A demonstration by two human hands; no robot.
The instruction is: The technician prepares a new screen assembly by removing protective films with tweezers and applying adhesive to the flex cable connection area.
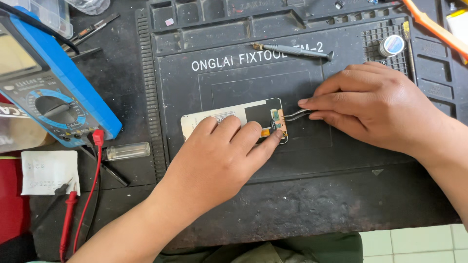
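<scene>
Black rubber repair mat (243,190) on workbench

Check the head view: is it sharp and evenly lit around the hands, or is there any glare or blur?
Head view: soft, even daylight, with sharp focus on the left hand, right hand, tweezers and phone screen panel; only faint shadows under the hands; mild glare on the multimeter display at the left edge; no motion blur.

From here I see a blue multimeter (46,95) at the left edge of the dark work mat (292,195), its red test leads (92,165) trailing toward the front edge, a grey screwdriver (292,50) and a small round tin (392,45) near the back edge.
</scene>
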